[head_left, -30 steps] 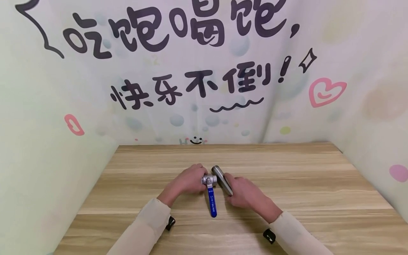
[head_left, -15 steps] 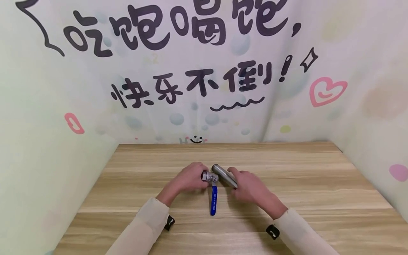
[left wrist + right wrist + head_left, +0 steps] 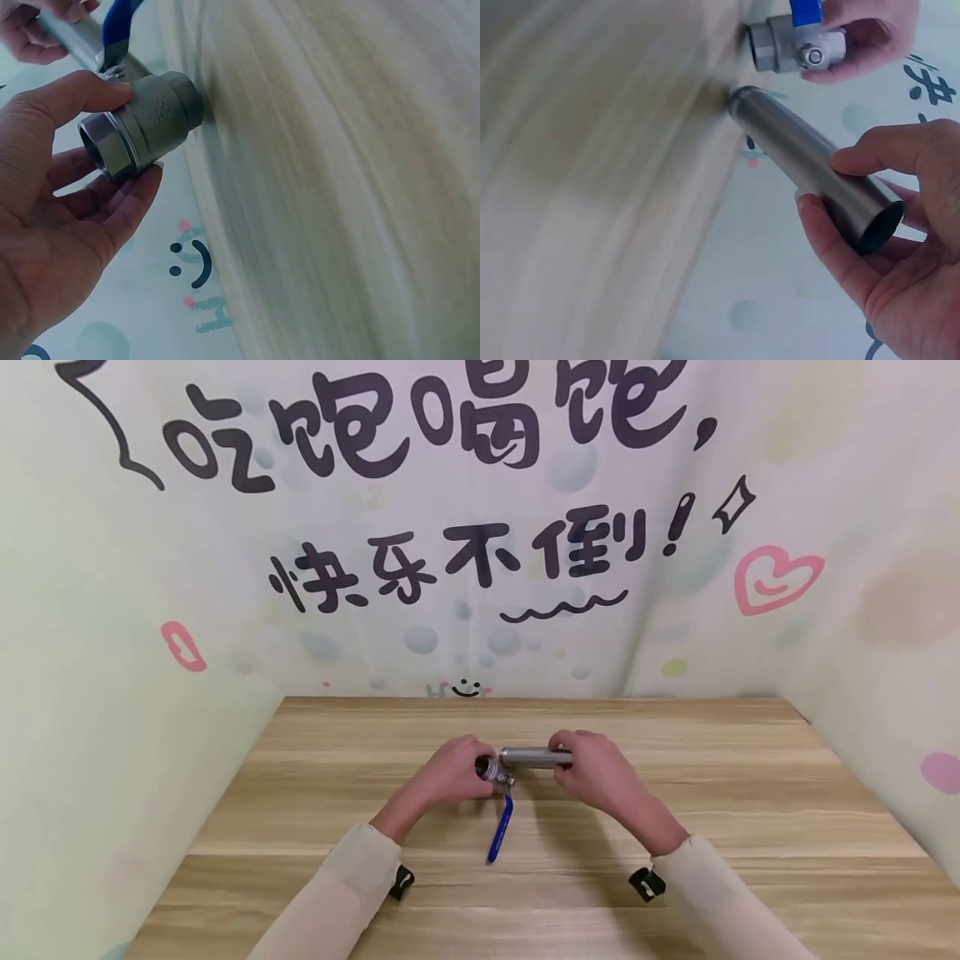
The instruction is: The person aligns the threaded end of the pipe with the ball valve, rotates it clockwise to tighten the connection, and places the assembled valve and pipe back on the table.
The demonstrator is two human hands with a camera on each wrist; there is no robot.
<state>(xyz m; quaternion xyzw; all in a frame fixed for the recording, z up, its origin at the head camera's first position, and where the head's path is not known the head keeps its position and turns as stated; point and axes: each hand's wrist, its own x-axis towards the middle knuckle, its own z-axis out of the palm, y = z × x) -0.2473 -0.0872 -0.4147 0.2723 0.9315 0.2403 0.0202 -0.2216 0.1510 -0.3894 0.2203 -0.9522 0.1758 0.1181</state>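
Note:
Between thumb and fingers my left hand (image 3: 455,770) grips a steel ball valve (image 3: 154,116) by its body. Its blue lever handle (image 3: 500,831) points toward me in the head view, and one threaded opening faces left. My right hand (image 3: 603,774) holds a steel pipe (image 3: 802,161), a plain hollow tube, near its right end. In the head view the pipe lies almost level, its left end close behind the valve. The right wrist view shows a gap between the pipe's far end and the valve.
Both hands work over a wood-grain table (image 3: 480,910). A white printed cloth (image 3: 420,560) with dark lettering stands behind the table, and similar cloth rises on both sides. Black wrist straps (image 3: 647,884) sit at the sleeves.
The pipe has swung from a slant to nearly level as my right hand moved up and right. The valve has turned in my left hand, its opening now facing left and its lever tilted.

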